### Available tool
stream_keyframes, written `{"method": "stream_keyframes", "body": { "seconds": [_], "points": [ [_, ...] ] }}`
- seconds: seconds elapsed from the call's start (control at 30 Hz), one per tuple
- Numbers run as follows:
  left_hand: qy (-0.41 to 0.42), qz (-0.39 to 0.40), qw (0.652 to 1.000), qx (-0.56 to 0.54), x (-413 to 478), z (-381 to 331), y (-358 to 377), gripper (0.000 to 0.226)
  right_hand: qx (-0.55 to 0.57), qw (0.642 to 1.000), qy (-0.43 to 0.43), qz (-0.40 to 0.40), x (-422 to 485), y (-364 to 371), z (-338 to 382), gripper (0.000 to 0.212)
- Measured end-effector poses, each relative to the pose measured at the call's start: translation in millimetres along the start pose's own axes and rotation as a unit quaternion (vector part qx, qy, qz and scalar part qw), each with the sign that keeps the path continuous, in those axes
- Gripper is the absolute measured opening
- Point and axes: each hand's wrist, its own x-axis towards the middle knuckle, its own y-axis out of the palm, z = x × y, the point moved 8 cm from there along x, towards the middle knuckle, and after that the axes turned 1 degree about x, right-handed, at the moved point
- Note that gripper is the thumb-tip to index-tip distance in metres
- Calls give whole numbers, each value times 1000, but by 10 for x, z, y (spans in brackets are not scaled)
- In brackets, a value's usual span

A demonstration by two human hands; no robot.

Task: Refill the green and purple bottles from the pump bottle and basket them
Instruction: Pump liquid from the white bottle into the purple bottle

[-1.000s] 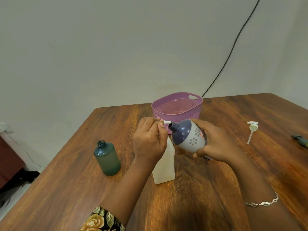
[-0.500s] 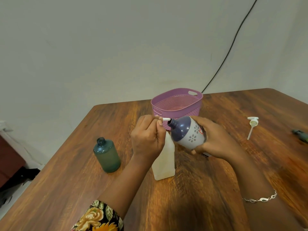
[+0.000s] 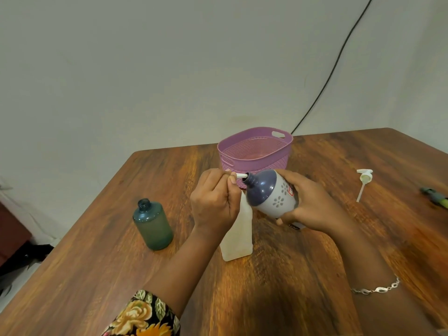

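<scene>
A white pump bottle point(image 3: 236, 238) stands upright mid-table. My left hand point(image 3: 214, 198) curls over its pump head, whose white nozzle point(image 3: 241, 175) pokes into the neck of the purple bottle. My right hand point(image 3: 312, 204) grips that purple and white flowered bottle point(image 3: 270, 194), tilted with its open neck toward the nozzle. The green bottle point(image 3: 152, 225) stands uncapped to the left, apart from both hands. The purple basket point(image 3: 254, 151) sits just behind the hands; its inside looks bare.
A loose white pump cap with its tube point(image 3: 363, 181) lies on the wooden table point(image 3: 291, 275) to the right. A green and dark object point(image 3: 434, 196) lies at the right edge. A black cable point(image 3: 334, 66) runs down the wall.
Both hands and the purple bottle stay at the pump nozzle. The view has shifted slightly, so the table sits a little higher in the frame.
</scene>
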Motion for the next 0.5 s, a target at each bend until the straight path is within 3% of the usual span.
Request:
{"method": "stream_keyframes", "body": {
  "seconds": [0.27, 0.5],
  "points": [
    [-9, -20, 1000, -10, 30, -20, -31, 50, -4, 1000, 5, -11, 1, -58, -44, 88],
    [-25, 6, 1000, 14, -72, 2, 25, 33, 14, 1000, 15, 5, -27, 20, -59, 88]
  ]
}}
